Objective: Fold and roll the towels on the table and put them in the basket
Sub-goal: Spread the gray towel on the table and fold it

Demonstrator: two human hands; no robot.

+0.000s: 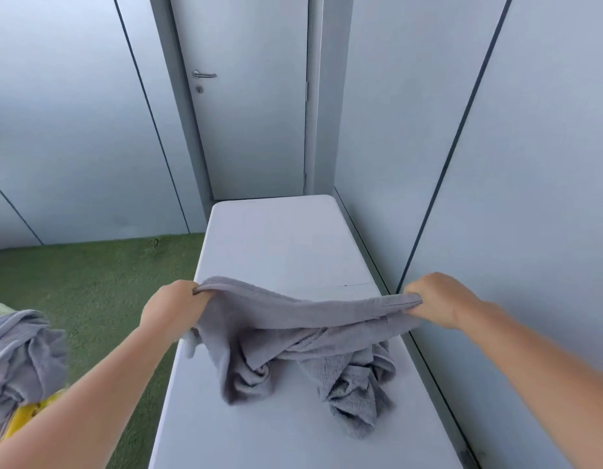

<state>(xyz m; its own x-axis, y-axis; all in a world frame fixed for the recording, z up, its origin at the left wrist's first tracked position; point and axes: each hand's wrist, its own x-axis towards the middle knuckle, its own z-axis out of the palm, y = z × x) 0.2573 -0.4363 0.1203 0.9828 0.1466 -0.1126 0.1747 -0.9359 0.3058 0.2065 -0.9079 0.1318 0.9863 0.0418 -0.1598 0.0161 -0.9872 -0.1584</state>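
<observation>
We held the grey towel (293, 319) just above the white table (280, 238), stretched by its upper edge between our two hands. Our left hand (171, 309), at the nine o'clock end of that edge, had its fingers curled round one corner. Our right hand (435, 299), at the three o'clock end, gripped the other corner in a closed fist. The held edge sagged a little in the middle.

Toward six o'clock from it, the rest of the towel hung down and lay bunched and twisted on the tabletop in two lumps. One lump sat at seven o'clock of the held edge and the other at five o'clock.

Off the table, at eight o'clock in the view, a heap of grey cloth (22, 350) lay crumpled on something yellow (26, 418); we could not tell whether that was the basket. Green carpet (90, 282) covered the floor on the table's nine o'clock side. A grey door (252, 113) with a metal handle (204, 75) stood at twelve o'clock, and grey wall panels (530, 164) ran close along the table's three o'clock side.
</observation>
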